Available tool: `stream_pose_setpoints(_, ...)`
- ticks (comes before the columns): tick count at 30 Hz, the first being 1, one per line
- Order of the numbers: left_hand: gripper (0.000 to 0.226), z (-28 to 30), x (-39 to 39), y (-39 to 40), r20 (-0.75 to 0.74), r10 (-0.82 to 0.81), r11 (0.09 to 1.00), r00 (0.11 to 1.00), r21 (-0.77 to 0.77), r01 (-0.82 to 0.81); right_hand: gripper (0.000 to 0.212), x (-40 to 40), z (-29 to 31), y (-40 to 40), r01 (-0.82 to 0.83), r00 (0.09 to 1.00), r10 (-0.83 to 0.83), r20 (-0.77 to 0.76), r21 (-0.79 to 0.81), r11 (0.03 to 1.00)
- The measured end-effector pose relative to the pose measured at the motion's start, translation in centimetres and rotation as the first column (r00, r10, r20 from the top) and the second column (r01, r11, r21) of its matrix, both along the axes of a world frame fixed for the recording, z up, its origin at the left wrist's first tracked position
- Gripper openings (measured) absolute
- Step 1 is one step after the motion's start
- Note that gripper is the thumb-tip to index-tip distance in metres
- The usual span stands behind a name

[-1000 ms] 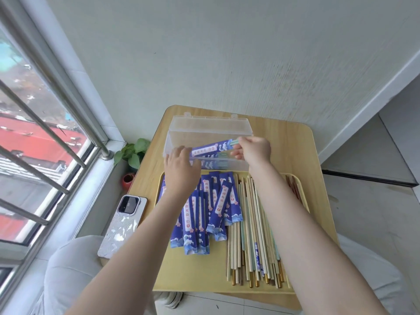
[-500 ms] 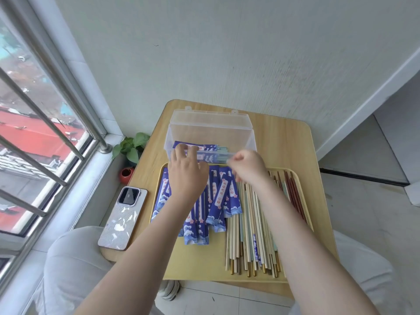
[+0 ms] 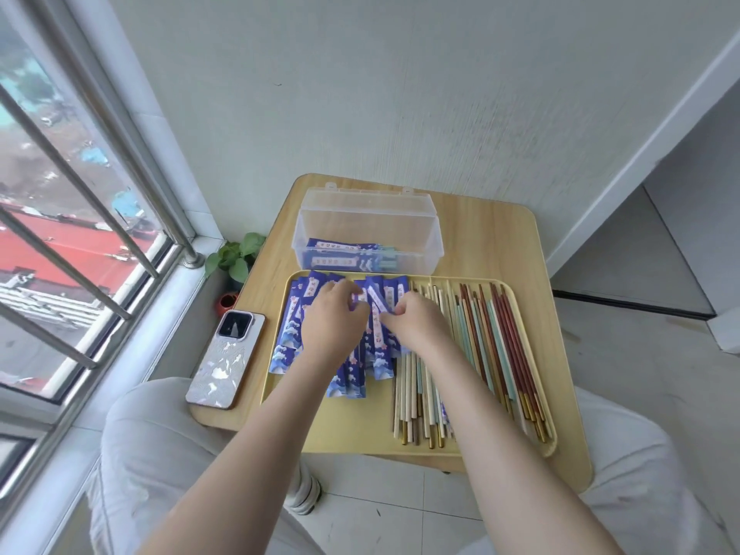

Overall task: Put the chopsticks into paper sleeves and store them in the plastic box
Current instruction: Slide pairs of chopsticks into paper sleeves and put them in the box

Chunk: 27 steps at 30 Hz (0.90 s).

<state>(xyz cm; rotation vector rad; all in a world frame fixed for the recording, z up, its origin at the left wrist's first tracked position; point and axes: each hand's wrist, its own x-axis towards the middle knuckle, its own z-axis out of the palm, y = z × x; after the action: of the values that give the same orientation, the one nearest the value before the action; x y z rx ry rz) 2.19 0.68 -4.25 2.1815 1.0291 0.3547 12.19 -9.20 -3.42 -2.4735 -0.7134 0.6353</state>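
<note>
- Bench (image 3: 496,238): a pale wooden top in front of my knees, against the wall, carrying everything below.
- Tray (image 3: 352,426): yellow, on the near half of the bench.
- Plastic box (image 3: 368,218): clear, lid open, just beyond the tray; sleeved chopsticks (image 3: 352,254) lie flat inside.
- Bare chopsticks (image 3: 492,346): spread over the tray's right half, gilt tips toward me.
- Paper sleeves (image 3: 290,334): blue, piled on the tray's left half.
- Phone (image 3: 226,356): on the bench, left of the tray.
- My left hand (image 3: 334,322): fingers curled on the sleeve pile; I cannot tell whether its grip has closed on a sleeve.
- My right hand (image 3: 416,320): its grip pinches one sleeve (image 3: 378,310) at the pile's right edge.
</note>
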Motion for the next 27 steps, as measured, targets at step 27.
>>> stream_pose_setpoints(27, 0.062, -1.2, 1.8, -6.4, -0.063, -0.068, 0.899, 0.996, -0.436, 0.034, 0.025, -0.2, -1.5, -7.6, -0.043, 0.996, 0.056, 0.071, -0.165, 0.985)
